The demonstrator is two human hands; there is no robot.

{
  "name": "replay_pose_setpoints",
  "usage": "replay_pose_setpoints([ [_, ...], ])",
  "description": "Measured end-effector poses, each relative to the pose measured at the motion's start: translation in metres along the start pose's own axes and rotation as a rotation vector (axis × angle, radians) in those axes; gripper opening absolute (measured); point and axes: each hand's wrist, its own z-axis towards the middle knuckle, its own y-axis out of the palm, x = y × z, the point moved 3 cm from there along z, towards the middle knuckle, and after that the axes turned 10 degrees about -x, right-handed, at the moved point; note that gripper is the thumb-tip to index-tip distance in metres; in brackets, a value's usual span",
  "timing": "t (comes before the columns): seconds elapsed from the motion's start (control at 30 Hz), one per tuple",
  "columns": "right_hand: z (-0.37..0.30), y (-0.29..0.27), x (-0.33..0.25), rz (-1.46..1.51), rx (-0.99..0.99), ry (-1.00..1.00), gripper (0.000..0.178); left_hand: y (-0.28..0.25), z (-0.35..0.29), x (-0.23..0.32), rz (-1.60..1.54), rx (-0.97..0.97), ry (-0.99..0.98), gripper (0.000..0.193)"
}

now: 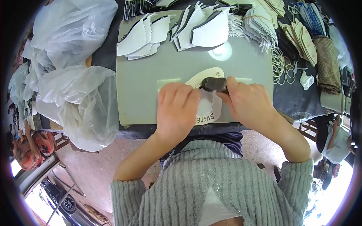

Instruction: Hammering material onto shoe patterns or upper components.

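My right hand is closed around a hammer; its dark, blocky head is over a cream card template and a white cut piece with a wavy edge. The end of the wooden handle shows beyond my right wrist. With curled fingers, my left hand holds the white piece down on the template; its fingertips are mostly hidden. Both pieces lie on a smooth grey-green board, the template carrying handwriting at its ends.
Stacks of white, dark-backed cut pieces line the board's far edge. Cloudy plastic bags crowd the left side. On the right lie loose pale cord, cream templates and a patterned brown roll. Other people sit at both sides.
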Motion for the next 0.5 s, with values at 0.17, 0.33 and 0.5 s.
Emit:
replay_pose_setpoints([
  [0.17,0.0,0.005,0.002,-0.023,0.022,-0.007,0.033,-0.011,-0.004,-0.014,-0.306,-0.006,-0.194,0.016],
  [0.33,0.0,0.002,0.002,-0.02,0.017,0.002,0.036,-0.009,-0.006,-0.007,-0.06,-0.029,0.039,0.02],
  [0.5,0.0,0.004,0.004,-0.024,0.049,-0.012,0.035,-0.01,-0.007,-0.012,-0.198,-0.018,-0.049,0.024],
])
